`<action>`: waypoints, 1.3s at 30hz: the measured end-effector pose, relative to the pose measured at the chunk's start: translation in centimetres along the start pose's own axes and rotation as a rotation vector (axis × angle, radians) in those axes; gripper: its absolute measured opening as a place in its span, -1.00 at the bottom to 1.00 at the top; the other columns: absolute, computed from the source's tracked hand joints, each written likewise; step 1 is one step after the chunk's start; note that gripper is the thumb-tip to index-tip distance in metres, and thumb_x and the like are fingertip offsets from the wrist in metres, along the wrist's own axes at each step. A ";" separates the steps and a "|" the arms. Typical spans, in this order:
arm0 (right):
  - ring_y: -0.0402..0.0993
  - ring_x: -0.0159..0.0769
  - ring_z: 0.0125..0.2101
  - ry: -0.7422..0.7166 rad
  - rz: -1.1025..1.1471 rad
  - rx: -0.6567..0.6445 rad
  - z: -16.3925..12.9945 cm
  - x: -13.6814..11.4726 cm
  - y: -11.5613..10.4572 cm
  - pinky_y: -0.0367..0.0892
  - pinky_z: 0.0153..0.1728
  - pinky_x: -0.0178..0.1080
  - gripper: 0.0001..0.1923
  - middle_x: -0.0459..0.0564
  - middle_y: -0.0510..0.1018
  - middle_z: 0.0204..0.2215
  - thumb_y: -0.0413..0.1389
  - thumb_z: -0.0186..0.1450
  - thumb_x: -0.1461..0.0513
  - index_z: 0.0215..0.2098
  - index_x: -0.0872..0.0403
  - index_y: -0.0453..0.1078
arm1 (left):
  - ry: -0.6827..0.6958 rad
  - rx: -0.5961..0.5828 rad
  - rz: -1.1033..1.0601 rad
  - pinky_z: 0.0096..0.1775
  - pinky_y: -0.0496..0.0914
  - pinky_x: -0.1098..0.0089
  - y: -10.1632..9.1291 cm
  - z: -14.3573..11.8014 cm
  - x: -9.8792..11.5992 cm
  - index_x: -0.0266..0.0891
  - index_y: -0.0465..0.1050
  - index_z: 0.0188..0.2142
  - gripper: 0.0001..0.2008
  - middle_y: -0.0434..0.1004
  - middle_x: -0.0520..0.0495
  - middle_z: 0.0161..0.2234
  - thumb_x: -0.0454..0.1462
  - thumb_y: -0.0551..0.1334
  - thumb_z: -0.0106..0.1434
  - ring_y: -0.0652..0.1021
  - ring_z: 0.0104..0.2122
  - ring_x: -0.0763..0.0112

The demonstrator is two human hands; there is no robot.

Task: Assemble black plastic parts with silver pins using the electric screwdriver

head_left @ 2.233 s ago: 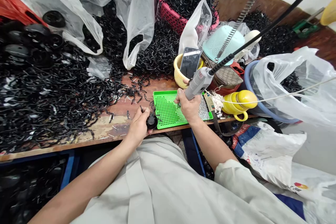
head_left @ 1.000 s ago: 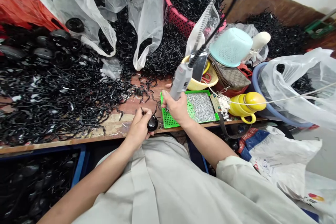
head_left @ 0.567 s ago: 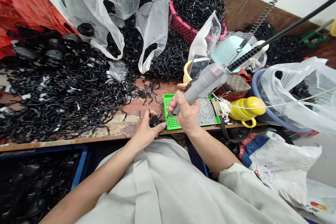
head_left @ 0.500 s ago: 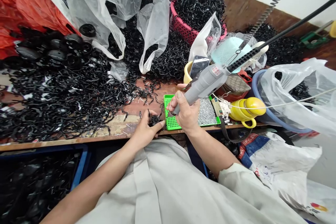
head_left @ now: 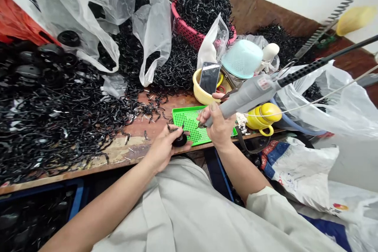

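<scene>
My left hand (head_left: 161, 147) is closed around a small round black plastic part (head_left: 179, 140), with thin black prongs sticking up from it. It is at the table's front edge, by the near left corner of a shallow green perforated tray (head_left: 184, 117). In my right hand (head_left: 220, 129) is a grey electric screwdriver (head_left: 246, 95), gripped by its body and slanting down to the left. Its tip end is over the tray, apart from the black part. My right hand and the tool hide most of the tray's right side.
Loose black plastic strips (head_left: 73, 122) cover the table's left. Behind stand a pink basket (head_left: 189, 33) of strips and a yellow bowl (head_left: 203, 92) with a phone (head_left: 210, 76). A yellow cup (head_left: 264, 116) is at right. A coiled cord (head_left: 339, 12) rises from the screwdriver.
The view has swung to the right. My right hand and the screwdriver have moved right over the tray, away from my left hand. The black part now shows its round side.
</scene>
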State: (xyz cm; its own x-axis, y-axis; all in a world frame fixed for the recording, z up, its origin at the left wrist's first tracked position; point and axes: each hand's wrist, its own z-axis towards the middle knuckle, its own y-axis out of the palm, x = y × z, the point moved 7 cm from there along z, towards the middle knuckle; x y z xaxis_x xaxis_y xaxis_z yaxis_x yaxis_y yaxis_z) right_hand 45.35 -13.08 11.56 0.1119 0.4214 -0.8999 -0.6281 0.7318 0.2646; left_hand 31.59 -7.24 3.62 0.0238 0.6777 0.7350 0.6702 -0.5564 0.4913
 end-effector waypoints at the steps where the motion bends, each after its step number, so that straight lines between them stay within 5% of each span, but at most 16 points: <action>1: 0.32 -0.46 -0.68 0.002 -0.022 0.016 0.3 0.4 -0.7 0.41 -0.56 -0.29 -0.67 -0.26 0.35 -0.65 0.18 0.22 0.02 -0.15 0.01 0.32 | 0.010 0.027 0.083 -0.63 0.41 0.45 -0.6 0.0 -0.2 -0.16 0.21 -0.27 -0.71 0.46 0.03 -0.37 -0.17 0.30 0.13 0.51 -0.58 0.45; 5: 0.34 -0.47 -0.68 0.092 -0.080 0.044 1.1 3.7 -2.6 0.33 -0.64 -0.37 -0.59 -0.28 0.36 -0.66 0.21 0.19 0.03 -0.10 0.04 0.28 | 0.112 0.183 0.342 -0.78 0.05 0.59 -3.5 -0.3 -0.3 -0.11 0.16 -0.21 -0.59 0.31 0.17 -0.56 -0.04 0.31 0.09 0.31 -0.76 0.55; 10: 0.36 -0.49 -0.69 0.162 -0.116 -0.008 0.8 6.2 -2.5 0.33 -0.64 -0.39 -0.56 -0.28 0.40 -0.62 0.24 0.15 0.03 -0.14 0.07 0.27 | 0.167 0.216 0.563 -0.65 0.20 0.56 -4.6 -0.2 -0.6 -0.13 0.17 -0.15 -0.44 0.32 0.20 -0.56 -0.09 0.42 -0.04 0.31 -0.71 0.60; 30: 0.36 -0.46 -0.67 0.100 -0.202 -0.060 0.2 5.7 -2.3 0.37 -0.58 -0.32 -0.58 -0.25 0.41 -0.61 0.24 0.16 0.03 -0.11 0.04 0.30 | 0.147 0.230 0.698 -0.58 0.17 0.50 -4.4 0.0 -0.8 -0.15 0.16 -0.16 -0.43 0.30 0.20 -0.55 -0.06 0.41 -0.04 0.27 -0.70 0.59; 34: 0.35 -0.48 -0.66 0.052 -0.094 -0.019 -0.2 3.5 -0.7 0.35 -0.58 -0.34 -0.54 -0.27 0.38 -0.62 0.20 0.20 0.02 -0.01 0.00 0.27 | 0.207 0.264 0.657 -0.52 0.21 0.49 -4.6 0.0 -0.4 -0.16 0.22 -0.20 -0.46 0.32 0.16 -0.51 -0.12 0.44 -0.10 0.32 -0.61 0.55; 39: 0.29 -0.49 -0.67 0.125 0.176 -0.127 -1.8 1.8 4.7 0.33 -0.62 -0.36 -0.55 -0.29 0.30 -0.64 0.15 0.25 0.01 0.03 -0.03 0.22 | 0.302 0.265 0.669 -0.38 0.30 0.43 -4.7 0.0 -0.2 -0.19 0.25 -0.20 -0.48 0.38 0.08 -0.39 -0.15 0.43 -0.10 0.40 -0.44 0.47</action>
State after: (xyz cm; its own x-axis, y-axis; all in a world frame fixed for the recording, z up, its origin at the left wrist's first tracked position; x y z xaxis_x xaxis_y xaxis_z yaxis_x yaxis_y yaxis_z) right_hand 41.22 -9.87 10.55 -0.0984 0.4612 -0.8818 -0.7219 0.5769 0.3822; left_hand 28.44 -4.78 1.23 0.3079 0.0568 0.9497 0.7404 -0.6413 -0.2017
